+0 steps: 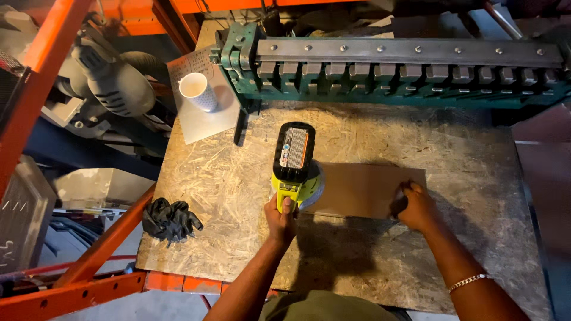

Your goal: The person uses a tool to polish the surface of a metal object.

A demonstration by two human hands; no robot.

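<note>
A workshop desk (226, 196) topped with rough chipboard is seen from above, from a camera worn on a person's head. Near the middle of the desk, a yellow-green cordless sander (295, 163) with a black battery pack on top is gripped by the left hand (281, 219); the fingers are wrapped tight around its handle, with the thumb laid along the top. The sander's round pad is rested on the left edge of a flat brown sheet (366, 189) that lies on the desk. The sheet's near right corner is pressed down by the right hand (416, 207), whose fingers are curled together on the sheet; whether anything small is held under them cannot be told. A pale chain bracelet (470, 281) is worn on the right wrist.

A crumpled pair of black gloves (169, 219) is lying near the left edge of the desk, well apart from the sander. At the far left corner, a white paper cup (197, 91) is stood upright on a pale sheet of paper (205, 119). Along the far edge, a long green metal bending machine (392, 68) with a row of grey steel blocks is mounted. Orange steel framing (89, 261) is seen at the left, with a grey power tool (116, 83) stored beyond it.
</note>
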